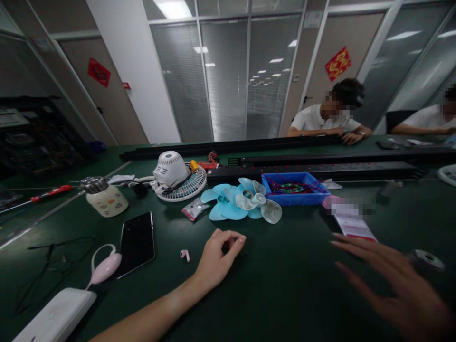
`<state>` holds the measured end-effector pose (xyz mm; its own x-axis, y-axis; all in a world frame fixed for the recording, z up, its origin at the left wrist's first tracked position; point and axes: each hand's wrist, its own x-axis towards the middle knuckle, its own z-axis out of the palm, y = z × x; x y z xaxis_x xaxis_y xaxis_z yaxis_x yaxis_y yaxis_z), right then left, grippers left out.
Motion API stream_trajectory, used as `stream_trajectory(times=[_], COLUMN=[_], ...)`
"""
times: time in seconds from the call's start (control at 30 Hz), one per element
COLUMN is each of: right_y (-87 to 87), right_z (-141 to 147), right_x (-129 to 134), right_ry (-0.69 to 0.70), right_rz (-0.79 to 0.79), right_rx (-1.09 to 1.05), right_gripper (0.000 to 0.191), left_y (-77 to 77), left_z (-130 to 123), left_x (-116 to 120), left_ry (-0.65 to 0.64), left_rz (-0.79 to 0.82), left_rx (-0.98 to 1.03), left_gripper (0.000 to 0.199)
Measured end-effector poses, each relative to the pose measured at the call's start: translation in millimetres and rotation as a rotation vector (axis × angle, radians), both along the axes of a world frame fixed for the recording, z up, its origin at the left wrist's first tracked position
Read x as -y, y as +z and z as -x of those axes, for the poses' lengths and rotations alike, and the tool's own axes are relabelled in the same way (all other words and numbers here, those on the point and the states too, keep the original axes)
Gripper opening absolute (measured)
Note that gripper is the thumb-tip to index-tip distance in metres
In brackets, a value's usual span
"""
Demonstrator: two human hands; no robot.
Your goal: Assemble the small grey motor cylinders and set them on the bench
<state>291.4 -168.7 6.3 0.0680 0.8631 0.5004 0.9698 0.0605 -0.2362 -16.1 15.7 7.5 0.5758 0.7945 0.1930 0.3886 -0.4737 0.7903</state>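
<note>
My left hand point(219, 254) rests above the green table with thumb and forefinger pinched together; whatever is between the fingertips is hidden or too small to make out. To its left lies a pink earbud point(185, 255). Beyond the hand are light blue fan blades point(228, 202), a whitish fan blade piece point(271, 212) and a small plastic packet point(194, 209). On the right, slightly blurred, my right hand point(395, 275) is open with its fingers stretched out and apart. A printed paper point(354, 223) lies just past its fingertips, and a round metal-topped object point(427, 260) is beside it.
A white fan body point(171, 168), a cream jar point(107, 199), a phone point(137, 244) and a white power bank point(55, 316) stand left. A blue bin point(302, 198) holds wired parts. Long black rails point(320, 168) lie behind it. Two people sit across the table.
</note>
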Motion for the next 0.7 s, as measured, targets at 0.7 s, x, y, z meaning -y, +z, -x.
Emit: stream_trajectory(times=[0.7], right_y=[19.3], right_z=[39.7], right_x=[-60.9], right_ry=[0.401], right_rz=[-0.186], right_rx=[0.245], right_gripper=[0.031], left_y=[-2.8], left_z=[1.5], left_x=[-1.9], left_ry=[0.03], left_rz=[0.119], left_rx=[0.079], left_gripper=[0.036])
